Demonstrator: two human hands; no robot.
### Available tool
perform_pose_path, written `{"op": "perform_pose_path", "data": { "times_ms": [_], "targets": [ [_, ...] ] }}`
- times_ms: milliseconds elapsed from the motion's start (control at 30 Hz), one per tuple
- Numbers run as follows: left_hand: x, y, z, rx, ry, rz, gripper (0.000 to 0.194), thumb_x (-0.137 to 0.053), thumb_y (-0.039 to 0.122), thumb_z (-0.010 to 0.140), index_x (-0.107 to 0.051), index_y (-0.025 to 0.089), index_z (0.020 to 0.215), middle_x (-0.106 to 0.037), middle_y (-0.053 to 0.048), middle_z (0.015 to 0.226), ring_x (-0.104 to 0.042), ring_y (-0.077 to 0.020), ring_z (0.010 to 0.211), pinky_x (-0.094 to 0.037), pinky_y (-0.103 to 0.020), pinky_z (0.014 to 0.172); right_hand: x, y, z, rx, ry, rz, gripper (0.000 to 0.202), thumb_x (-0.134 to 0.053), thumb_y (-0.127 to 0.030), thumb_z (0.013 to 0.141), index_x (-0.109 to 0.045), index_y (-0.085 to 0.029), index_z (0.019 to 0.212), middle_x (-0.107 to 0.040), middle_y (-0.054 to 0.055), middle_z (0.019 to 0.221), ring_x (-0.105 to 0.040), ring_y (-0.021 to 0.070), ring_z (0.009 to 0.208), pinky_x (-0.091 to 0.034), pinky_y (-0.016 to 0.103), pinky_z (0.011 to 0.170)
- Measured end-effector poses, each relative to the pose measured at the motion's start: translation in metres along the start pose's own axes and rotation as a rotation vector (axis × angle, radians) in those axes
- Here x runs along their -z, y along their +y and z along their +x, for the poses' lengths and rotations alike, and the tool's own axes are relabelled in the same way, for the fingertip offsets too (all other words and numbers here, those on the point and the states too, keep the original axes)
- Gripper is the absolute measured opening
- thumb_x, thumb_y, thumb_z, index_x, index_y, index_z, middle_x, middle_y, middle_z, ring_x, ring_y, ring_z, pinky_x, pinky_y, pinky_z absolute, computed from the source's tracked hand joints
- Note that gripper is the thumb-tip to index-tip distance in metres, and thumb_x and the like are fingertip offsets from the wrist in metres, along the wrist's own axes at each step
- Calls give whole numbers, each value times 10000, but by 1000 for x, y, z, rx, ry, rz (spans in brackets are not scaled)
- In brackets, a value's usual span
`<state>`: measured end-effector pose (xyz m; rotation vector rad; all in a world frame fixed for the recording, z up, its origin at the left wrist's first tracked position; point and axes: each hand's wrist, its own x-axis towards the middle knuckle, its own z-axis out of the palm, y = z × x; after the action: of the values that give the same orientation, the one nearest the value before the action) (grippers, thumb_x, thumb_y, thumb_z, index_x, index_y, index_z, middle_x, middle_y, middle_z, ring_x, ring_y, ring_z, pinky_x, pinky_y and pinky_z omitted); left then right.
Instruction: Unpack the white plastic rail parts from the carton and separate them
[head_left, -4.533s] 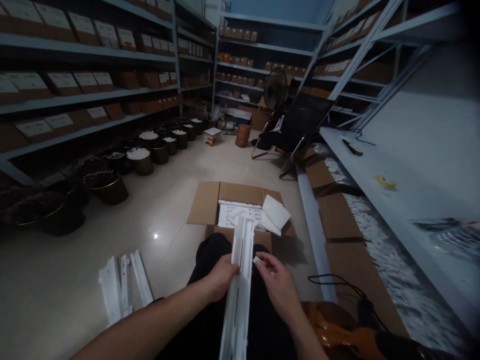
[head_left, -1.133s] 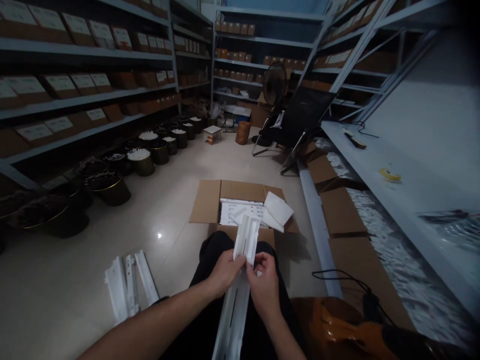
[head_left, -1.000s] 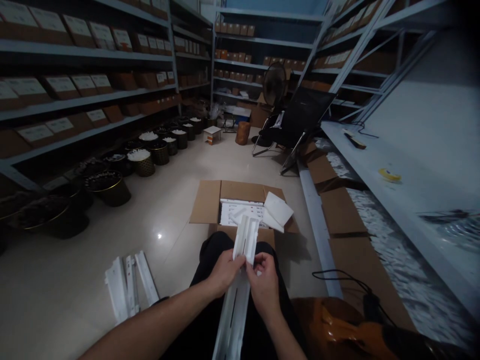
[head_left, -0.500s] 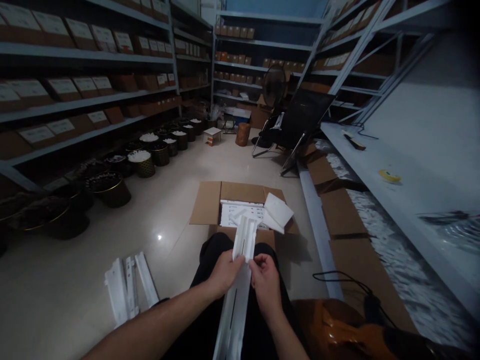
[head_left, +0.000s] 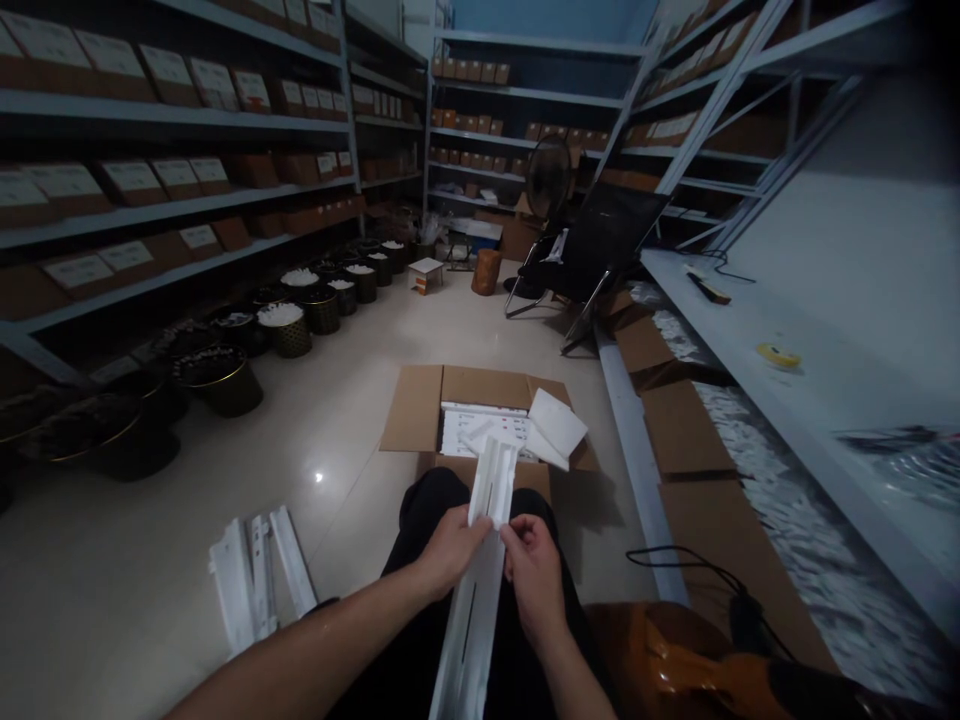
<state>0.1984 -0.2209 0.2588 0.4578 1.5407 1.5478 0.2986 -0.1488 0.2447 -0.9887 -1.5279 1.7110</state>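
A long white slotted strip (head_left: 475, 598) lies lengthwise over my lap, its far end reaching over the near edge of a carton. My left hand (head_left: 455, 545) is closed on the strip's left side, thumb on top. On the opposite edge, my right hand (head_left: 531, 560) pinches the strip between thumb and curled fingers. Beyond my knees stands the open cardboard box (head_left: 411, 410), which contains white printed packs (head_left: 487, 425). A white flat pad (head_left: 557, 425) rests at its right corner.
Several white strips (head_left: 259, 575) lie on the floor at left. An orange and black power tool (head_left: 697, 670) sits at lower right, near a black cable (head_left: 690, 562). Opened cartons (head_left: 686, 425) line the right side; round bins (head_left: 225, 385) stand along the left shelves.
Both hands and the strip have shifted very slightly, the view having tilted a little. The grip on the strip looks the same.
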Motion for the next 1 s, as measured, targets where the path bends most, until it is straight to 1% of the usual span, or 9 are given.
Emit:
{"op": "perform_pose_path", "data": {
  "times_ms": [100,200,300,400,467,533,633,733,1000],
  "targets": [
    [-3,-2,-6,51,-104,-91,250,-555,274,715,-654,102,867,-642,-60,735,-573,-158,638,-434,-238,568,4,1,5,-89,34,135,267,-683,-371,744,-497,-192,812,-434,-86,567,-350,49,413,-250,163,365],
    [-9,-4,-14,221,-272,-109,289,-546,143,599,-661,114,864,-652,-69,728,-606,-189,640,-477,-289,598,11,-2,14,-99,111,239,309,-727,-355,693,-488,-187,794,-387,-103,536,-311,36,402,-216,149,359],
    [-12,-3,-20,336,-357,-117,390,-521,97,537,-649,126,904,-673,-91,755,-642,-237,667,-512,-363,628,21,-10,24,-133,116,300,284,-724,-339,694,-503,-182,780,-356,-108,500,-298,32,397,-216,138,363],
    [-11,2,-21,313,-335,-162,420,-509,108,556,-623,129,961,-687,-116,820,-662,-257,728,-519,-371,652,31,-20,31,-202,68,367,246,-658,-381,735,-563,-163,798,-535,-31,633,-462,67,496,-362,170,421],
    [-8,5,-17,294,-293,-191,409,-512,122,574,-607,127,972,-687,-123,850,-667,-260,754,-520,-355,643,36,-26,31,-265,13,475,260,-596,-392,757,-603,-154,860,-623,43,831,-586,129,686,-488,241,553],
    [-4,7,-13,269,-239,-210,385,-518,127,579,-599,120,955,-686,-126,862,-667,-264,764,-522,-338,622,40,-31,29,-317,-59,629,270,-568,-334,743,-627,-147,929,-637,74,958,-613,179,890,-533,312,738],
    [3,11,-5,242,-156,-234,374,-523,115,568,-583,121,938,-684,-126,877,-666,-271,778,-531,-342,615,42,-34,22,-340,-148,765,356,-568,-174,651,-638,-131,997,-632,87,1066,-561,206,1088,-471,345,954],
    [9,15,0,234,-108,-254,379,-511,101,555,-564,127,929,-684,-128,893,-665,-275,797,-539,-368,648,39,-38,14,-330,-177,759,452,-556,-74,583,-642,-119,1025,-622,92,1130,-517,217,1168,-399,340,1049],
    [13,22,0,246,-126,-302,373,-511,93,541,-553,133,910,-676,-124,868,-663,-279,797,-537,-398,672,24,-62,-3,-245,-159,624,424,-636,-92,659,-629,-123,1082,-588,106,1206,-525,242,1164,-399,353,1051]
  ]
}}
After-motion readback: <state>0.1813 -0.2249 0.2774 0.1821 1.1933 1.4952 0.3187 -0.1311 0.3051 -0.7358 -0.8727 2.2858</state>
